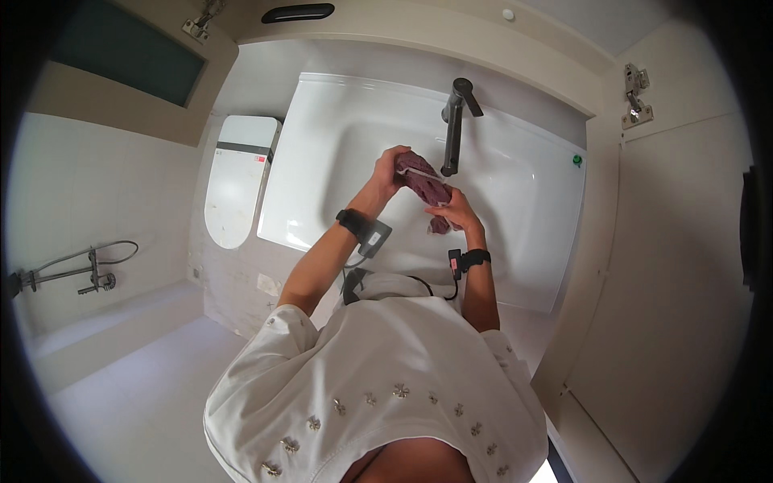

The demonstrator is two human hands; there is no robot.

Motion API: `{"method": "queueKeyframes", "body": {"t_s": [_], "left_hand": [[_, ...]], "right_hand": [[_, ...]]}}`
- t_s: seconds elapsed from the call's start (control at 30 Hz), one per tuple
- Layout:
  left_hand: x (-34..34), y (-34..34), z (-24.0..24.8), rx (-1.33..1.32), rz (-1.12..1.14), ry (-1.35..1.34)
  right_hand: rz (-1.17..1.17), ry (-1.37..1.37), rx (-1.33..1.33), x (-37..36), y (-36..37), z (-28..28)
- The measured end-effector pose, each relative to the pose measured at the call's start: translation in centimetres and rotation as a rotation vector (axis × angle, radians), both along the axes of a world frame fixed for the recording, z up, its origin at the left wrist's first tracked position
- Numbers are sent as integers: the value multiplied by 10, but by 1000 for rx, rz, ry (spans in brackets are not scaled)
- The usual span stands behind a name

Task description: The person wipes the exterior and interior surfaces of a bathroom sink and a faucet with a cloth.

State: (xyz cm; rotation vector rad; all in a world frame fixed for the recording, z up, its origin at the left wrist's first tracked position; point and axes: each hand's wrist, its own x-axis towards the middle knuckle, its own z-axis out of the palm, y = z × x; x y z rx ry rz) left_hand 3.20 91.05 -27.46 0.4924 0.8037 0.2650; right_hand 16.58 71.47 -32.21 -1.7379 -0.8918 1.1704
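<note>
A bunched purple-maroon cloth [424, 184] with a pale stripe is stretched between my two hands over the white sink [366, 117]. My left hand [390, 171] is closed round its upper left end. Lower down and to the right, my right hand [457, 211] grips the other end, and a short piece of the cloth hangs out below it. Just beyond the cloth, the spout of a dark grey faucet [453, 137] comes down close to it. Whether water is running cannot be made out.
A white toilet [235, 189] with its lid down stands left of the sink. A shower fitting [95, 270] is on the far left wall. Open cabinet doors [660, 266] flank the sink, with metal hinges above. A small green object [577, 160] sits at the sink's right rim.
</note>
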Motion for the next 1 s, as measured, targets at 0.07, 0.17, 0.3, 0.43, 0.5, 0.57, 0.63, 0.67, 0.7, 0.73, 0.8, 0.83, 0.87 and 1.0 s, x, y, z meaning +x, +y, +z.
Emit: {"method": "queueKeyframes", "body": {"t_s": [0.07,0.17,0.3,0.43,0.5,0.57,0.63,0.67,0.7,0.73,0.8,0.83,0.87,1.0], "left_hand": [[4,6,-13,17,18,19],[7,11,-23,24,49,3],[8,16,-10,53,37,-1],[12,20,10,87,14,29],[11,23,10,105,21,23],[8,26,9,123,39,11],[5,26,8,140,58,-13],[7,26,10,153,72,-10],[10,26,12,166,86,-6],[13,27,12,181,102,-3],[18,27,18,201,77,4],[17,29,18,216,77,14],[17,27,24,237,76,15],[22,9,34,304,53,-35]], "right_hand": [[-18,-66,-45,0,-3,0],[-25,-51,-249,3,-4,22],[-94,-87,-320,4,-4,33],[-141,-267,-90,4,-4,-5],[-118,-333,-21,4,-1,-13],[-149,-206,-56,-1,4,-10],[-186,-191,1,-5,9,-9],[-216,-242,74,-6,8,-24],[-245,-292,147,-7,7,-37],[-279,-182,60,-5,7,-53],[-342,38,-112,0,5,-74],[-338,165,-152,-1,10,-70],[-339,291,-195,0,11,-60],[-387,763,-138,-7,12,-64]]}}
